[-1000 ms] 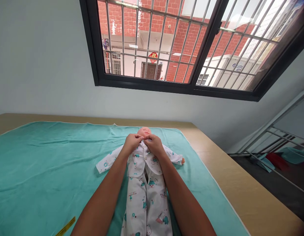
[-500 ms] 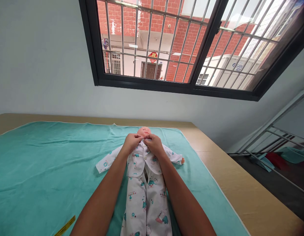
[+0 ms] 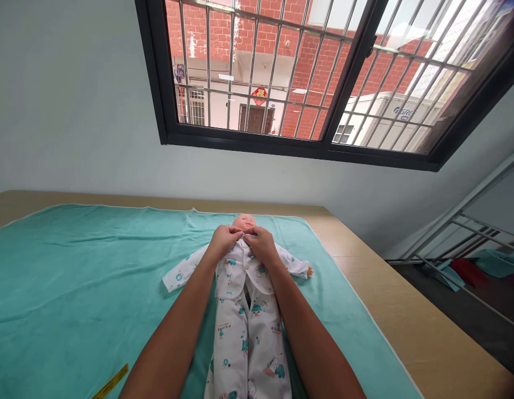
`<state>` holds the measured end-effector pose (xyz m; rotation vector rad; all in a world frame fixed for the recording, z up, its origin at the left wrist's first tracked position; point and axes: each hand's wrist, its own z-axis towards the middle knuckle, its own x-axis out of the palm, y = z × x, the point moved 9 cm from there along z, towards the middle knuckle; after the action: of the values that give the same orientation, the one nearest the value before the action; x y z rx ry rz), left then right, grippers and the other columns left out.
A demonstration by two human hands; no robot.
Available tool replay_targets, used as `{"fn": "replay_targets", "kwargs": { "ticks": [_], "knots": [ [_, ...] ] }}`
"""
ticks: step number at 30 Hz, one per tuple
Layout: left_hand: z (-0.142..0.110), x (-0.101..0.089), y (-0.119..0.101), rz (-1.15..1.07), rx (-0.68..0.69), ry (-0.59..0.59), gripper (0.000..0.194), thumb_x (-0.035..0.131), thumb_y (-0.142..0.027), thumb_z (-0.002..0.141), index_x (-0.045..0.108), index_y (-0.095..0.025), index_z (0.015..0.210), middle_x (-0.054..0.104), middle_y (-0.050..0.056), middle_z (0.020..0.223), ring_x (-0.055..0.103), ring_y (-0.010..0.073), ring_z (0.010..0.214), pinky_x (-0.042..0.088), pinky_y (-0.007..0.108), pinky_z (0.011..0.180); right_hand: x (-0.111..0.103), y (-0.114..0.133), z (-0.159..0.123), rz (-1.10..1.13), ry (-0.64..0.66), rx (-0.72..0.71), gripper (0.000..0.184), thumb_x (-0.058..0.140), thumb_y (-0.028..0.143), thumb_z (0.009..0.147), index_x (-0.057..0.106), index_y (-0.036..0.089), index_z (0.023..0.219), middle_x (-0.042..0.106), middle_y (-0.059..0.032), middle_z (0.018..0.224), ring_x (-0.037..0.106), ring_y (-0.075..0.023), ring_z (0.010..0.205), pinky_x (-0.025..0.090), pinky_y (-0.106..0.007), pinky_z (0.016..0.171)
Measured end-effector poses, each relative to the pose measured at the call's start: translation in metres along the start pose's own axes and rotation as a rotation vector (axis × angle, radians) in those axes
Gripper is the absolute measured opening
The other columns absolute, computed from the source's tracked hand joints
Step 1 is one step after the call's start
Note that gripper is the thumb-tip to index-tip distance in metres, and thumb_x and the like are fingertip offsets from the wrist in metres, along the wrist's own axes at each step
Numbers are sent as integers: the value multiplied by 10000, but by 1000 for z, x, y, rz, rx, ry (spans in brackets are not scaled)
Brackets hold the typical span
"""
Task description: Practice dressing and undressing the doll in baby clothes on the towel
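Note:
A baby doll (image 3: 245,221) lies on its back on a teal cloth (image 3: 94,277), its head toward the wall. It wears a white printed baby jacket (image 3: 232,277) over white printed trousers (image 3: 232,343). At the jacket's neckline, just below the doll's chin, my left hand (image 3: 224,241) pinches the collar edge. Close beside it, my right hand (image 3: 261,245) pinches the other side of the collar. Small buttons run down the jacket front, which parts below the chest. One doll hand shows at the right cuff; the left sleeve's end shows none.
Under the cloth is a wooden tabletop (image 3: 365,266), its bare edge showing right and back. A yellow strip (image 3: 111,382) lies at the lower left. Behind stand a wall and a barred window (image 3: 248,141). A metal rack (image 3: 460,221) is at the right.

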<state>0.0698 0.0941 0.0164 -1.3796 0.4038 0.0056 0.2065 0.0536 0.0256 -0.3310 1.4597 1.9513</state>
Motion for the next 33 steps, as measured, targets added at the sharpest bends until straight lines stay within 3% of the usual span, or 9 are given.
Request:
{"fn": "replay_targets", "kwargs": {
  "ticks": [6,13,18,24,33],
  "knots": [
    [1,-1,-2,127,1,-9,154,678,-199,698,792,-140,782,775,94,829,693,251,850,474,297,772,-1,1,-1,1,-18,12,135,652,232,780,746,203,872,738,-21,926,659,-180,923,470,-265,842],
    [0,-1,1,45,-10,-29,183,662,-211,735,780,-119,841,773,102,889,689,227,857,486,275,760,-2,2,-1,-34,-33,-2,168,636,196,776,729,194,916,726,-27,963,646,-178,940,460,-271,868],
    [-1,1,1,-24,-32,-28,236,644,-175,745,755,-94,936,761,98,845,654,165,690,476,243,643,-1,2,-1,-48,-20,-8,196,631,180,777,740,199,939,731,-33,980,651,-182,950,461,-267,870],
    [0,5,7,-201,-50,-19,393,676,-145,695,699,-100,1085,689,15,671,538,100,523,410,203,542,0,3,-1,-94,2,-15,204,639,205,811,747,190,983,715,-60,1030,640,-194,987,450,-283,912],
    [1,4,5,-124,-9,-30,395,670,-175,721,700,-103,1109,740,64,790,647,161,681,467,239,652,0,4,-1,-124,6,-7,174,641,215,823,750,198,957,709,-57,1033,639,-187,988,445,-281,927]
  ]
}}
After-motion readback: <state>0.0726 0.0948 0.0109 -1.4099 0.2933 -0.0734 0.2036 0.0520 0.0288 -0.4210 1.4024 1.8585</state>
